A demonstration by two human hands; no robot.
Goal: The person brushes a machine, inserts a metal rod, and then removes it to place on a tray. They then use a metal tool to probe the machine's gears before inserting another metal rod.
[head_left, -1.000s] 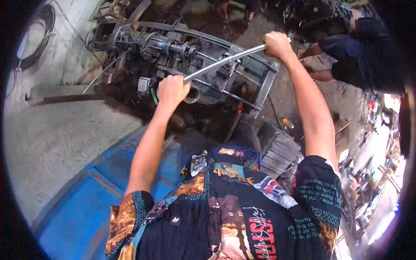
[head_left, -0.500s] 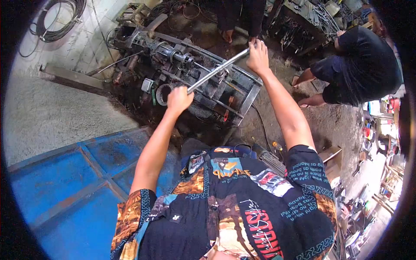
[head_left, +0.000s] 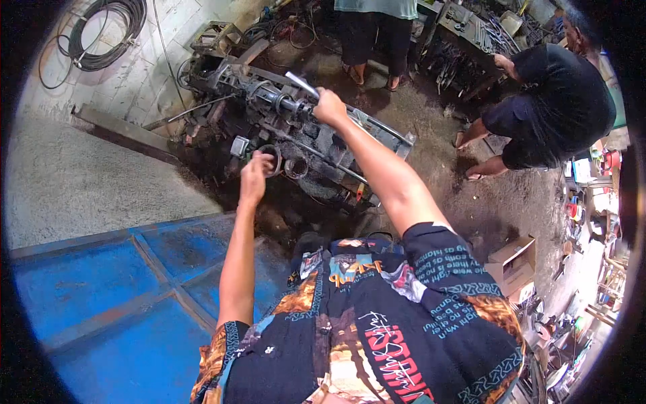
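Observation:
My right hand [head_left: 330, 108] is closed around a silvery metal bar [head_left: 302, 85], whose free end points up and left over the greasy machine [head_left: 276, 99]. Lower and to the left, my left hand [head_left: 254, 176] is beside a round metal ring [head_left: 271, 160] at the machine's near side. Its fingers point up toward the ring and a small metal box [head_left: 239, 146]; whether they touch the ring cannot be made out. A second ring-shaped part [head_left: 295, 167] lies to the right of the first.
One person [head_left: 377, 40] stands behind the machine, another [head_left: 562, 108] bends by a tool-laden bench [head_left: 471, 30] at right. A blue metal panel [head_left: 101, 289] is at lower left, a steel beam [head_left: 124, 135] above it. A cardboard box [head_left: 515, 266] stands at right.
My left hand has let go of the bar and moved left and down. My right hand has moved left with the bar, which now points up-left. The person at right has reached toward the bench.

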